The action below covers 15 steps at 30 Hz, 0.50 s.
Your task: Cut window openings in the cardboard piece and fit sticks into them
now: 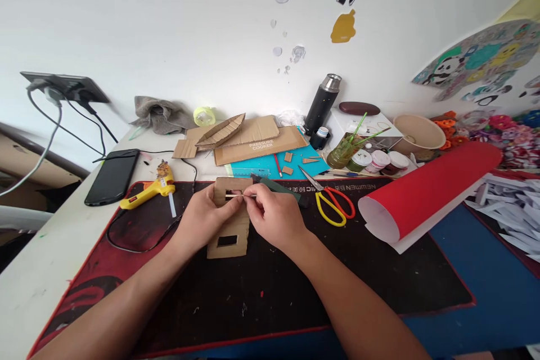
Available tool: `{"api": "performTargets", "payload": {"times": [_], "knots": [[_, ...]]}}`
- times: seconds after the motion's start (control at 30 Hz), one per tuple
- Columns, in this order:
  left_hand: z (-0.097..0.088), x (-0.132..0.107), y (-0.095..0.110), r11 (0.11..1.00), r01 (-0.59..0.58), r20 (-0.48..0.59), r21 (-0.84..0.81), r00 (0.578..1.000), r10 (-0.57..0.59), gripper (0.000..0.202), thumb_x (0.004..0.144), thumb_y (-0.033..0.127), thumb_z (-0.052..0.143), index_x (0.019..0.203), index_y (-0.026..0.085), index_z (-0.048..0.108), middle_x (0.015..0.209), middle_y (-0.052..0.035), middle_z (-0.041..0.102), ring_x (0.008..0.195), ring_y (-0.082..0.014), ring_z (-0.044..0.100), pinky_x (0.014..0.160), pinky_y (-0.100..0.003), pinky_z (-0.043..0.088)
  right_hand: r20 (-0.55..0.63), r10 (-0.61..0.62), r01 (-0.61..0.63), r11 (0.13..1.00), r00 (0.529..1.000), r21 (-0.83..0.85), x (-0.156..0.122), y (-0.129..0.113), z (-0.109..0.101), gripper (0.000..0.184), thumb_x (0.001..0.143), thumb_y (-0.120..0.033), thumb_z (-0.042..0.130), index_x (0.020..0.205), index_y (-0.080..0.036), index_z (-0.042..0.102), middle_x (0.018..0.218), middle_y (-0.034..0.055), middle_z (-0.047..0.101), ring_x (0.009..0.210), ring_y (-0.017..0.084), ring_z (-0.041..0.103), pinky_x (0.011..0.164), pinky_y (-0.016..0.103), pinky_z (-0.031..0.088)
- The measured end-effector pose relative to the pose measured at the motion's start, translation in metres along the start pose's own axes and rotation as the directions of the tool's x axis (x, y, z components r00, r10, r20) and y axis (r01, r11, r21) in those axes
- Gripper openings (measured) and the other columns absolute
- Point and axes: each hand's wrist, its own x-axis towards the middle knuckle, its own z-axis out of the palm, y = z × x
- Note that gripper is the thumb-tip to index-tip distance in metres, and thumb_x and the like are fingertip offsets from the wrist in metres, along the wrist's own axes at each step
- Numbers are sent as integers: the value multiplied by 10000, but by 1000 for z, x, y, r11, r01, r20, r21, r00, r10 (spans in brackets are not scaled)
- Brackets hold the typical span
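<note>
My left hand [205, 211] is closed on a flat cardboard piece [230, 219] with rectangular cut-outs, its thumb across the front. Over the upper cut-out lies a thin pale strip [233, 196]. My right hand [276, 214] is closed in a pinch at the strip's right end, its fingertips almost touching my left thumb. Partly hidden behind my right hand is a dark green object [291, 191] whose kind I cannot tell. Scissors [331, 202] with yellow and red handles lie to the right. A yellow glue gun [149, 191] rests left of my hands, a glue stick by its nozzle.
Cardboard pieces [257, 143] and a blue sheet [312, 166] lie behind my hands. A black flask [322, 104], a jar with green brushes [348, 149] and paint pots [377, 161] stand beyond. A red paper roll [430, 191] lies right; a phone [112, 177] lies left.
</note>
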Motion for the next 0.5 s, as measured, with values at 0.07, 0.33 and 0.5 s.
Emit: {"api": "performTargets", "payload": {"times": [0.07,0.33,0.5], "knots": [[0,1,-1,1000,9,18,-23,1000,-8,545,731,643,810,1010,178,756,939,-82,836,843,-300,780,676,-350,611,2,17,-17,1000,1000,21,0,1,0,126,1056,-254,574,1021,-218,690,632,-42,704,525,134,636,556,288,317],[2,2,-3,997,13,74,-81,997,-7,571,765,676,810,1041,181,745,964,-82,831,845,-291,779,654,-334,607,35,92,-95,989,995,112,1,4,0,75,1015,-255,607,981,-229,668,634,-50,667,532,125,590,579,266,343],[1,0,-1,995,4,88,-100,996,5,558,768,675,821,1027,187,743,965,-76,828,841,-282,773,658,-328,608,62,123,-129,987,990,100,1,2,-1,69,1012,-262,609,988,-237,668,629,-52,658,533,130,586,582,266,348]]}}
